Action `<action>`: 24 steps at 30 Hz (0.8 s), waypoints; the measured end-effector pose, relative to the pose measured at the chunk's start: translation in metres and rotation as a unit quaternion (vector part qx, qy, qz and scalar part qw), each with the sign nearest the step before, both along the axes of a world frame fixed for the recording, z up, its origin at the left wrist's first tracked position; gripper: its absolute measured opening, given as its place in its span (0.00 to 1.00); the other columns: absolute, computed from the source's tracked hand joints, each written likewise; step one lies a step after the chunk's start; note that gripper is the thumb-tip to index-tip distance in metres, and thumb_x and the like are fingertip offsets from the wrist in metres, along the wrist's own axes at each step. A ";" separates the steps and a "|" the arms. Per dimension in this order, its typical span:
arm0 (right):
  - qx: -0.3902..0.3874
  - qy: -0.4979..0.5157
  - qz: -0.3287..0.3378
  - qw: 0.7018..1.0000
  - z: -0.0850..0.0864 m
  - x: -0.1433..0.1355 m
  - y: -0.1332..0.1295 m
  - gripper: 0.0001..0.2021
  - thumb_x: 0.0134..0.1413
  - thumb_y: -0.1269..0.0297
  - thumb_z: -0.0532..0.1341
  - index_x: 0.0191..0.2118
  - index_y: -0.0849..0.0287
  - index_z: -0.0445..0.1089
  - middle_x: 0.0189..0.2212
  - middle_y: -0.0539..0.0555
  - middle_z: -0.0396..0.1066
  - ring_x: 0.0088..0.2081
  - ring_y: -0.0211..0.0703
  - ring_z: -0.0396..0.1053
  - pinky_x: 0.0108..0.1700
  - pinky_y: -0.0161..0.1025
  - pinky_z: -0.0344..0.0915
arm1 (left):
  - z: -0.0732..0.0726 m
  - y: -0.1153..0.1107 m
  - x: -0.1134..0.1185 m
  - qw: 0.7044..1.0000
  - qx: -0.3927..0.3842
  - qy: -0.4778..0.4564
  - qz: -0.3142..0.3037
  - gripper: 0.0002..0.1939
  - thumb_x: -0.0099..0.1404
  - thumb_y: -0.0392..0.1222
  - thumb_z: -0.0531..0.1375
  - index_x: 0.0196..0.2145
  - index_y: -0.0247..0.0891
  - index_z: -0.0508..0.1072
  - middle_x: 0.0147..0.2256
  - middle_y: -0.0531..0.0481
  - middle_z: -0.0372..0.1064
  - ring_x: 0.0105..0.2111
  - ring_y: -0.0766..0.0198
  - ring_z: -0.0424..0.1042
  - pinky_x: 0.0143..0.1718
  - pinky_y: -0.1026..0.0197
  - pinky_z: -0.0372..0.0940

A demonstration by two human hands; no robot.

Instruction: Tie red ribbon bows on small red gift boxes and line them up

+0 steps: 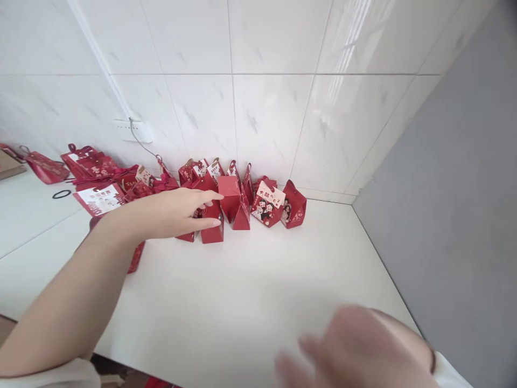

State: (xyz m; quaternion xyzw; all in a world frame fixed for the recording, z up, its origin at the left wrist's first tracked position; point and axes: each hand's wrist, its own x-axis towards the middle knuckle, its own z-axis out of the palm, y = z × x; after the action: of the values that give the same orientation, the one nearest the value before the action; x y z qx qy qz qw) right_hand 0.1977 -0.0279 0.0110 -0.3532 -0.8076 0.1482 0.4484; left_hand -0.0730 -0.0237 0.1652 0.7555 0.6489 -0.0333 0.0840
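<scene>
Red paper box [212,234] stands near the back edge of the white table [242,285], the left hand [202,209] over it, thumb and fingers parted. Nearer the right edge, the right hand [355,350] blurs; I cannot tell its state.

Hands, two: one left hand [183,212] and one right hand [353,347], the latter blurred. Red boxes [296,209], more than ten; overlap and the left forearm [86,272] prevent an exact count, but two with printed figures show at the right end of the row. Sleeves [75,374], two. Single items, one each: black ring [61,194], wall socket [142,132], grey cable [140,142], wristband [433,360], grey panel [456,215] at right, brown object [10,166] at the left edge.
</scene>
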 end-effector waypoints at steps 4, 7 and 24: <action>0.101 -0.013 0.060 0.993 0.037 0.008 0.062 0.07 0.56 0.56 0.61 0.39 0.41 0.75 0.41 0.47 0.78 0.46 0.47 0.75 0.44 0.48 0.75 | -0.026 0.005 0.031 0.994 -0.007 -0.067 -0.085 0.32 0.66 0.63 0.53 0.63 0.48 0.64 0.56 0.47 0.71 0.49 0.51 0.75 0.48 0.57 0.66; 0.087 -0.033 -0.028 0.995 0.059 -0.005 0.152 0.14 0.66 0.63 0.52 0.46 0.58 0.73 0.46 0.59 0.75 0.50 0.48 0.72 0.52 0.46 0.70 | -0.076 0.010 0.063 0.975 -0.024 -0.130 -0.176 0.27 0.67 0.56 0.56 0.60 0.46 0.67 0.55 0.47 0.72 0.50 0.53 0.75 0.50 0.56 0.67; -0.242 -0.485 0.015 0.841 0.010 -0.057 0.341 0.16 0.65 0.59 0.59 0.55 0.59 0.68 0.53 0.58 0.69 0.49 0.47 0.71 0.50 0.50 0.72 | -0.282 0.026 0.090 0.921 0.127 -0.279 -0.239 0.22 0.68 0.37 0.56 0.58 0.42 0.62 0.62 0.39 0.59 0.65 0.52 0.57 0.62 0.46 0.62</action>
State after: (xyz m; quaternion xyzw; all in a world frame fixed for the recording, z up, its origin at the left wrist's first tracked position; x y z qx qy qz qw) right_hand 0.1406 0.3136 0.0207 -0.4649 -0.8655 0.1557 -0.1022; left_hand 0.0171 0.0022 -0.1172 0.8712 0.3977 0.2427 0.1546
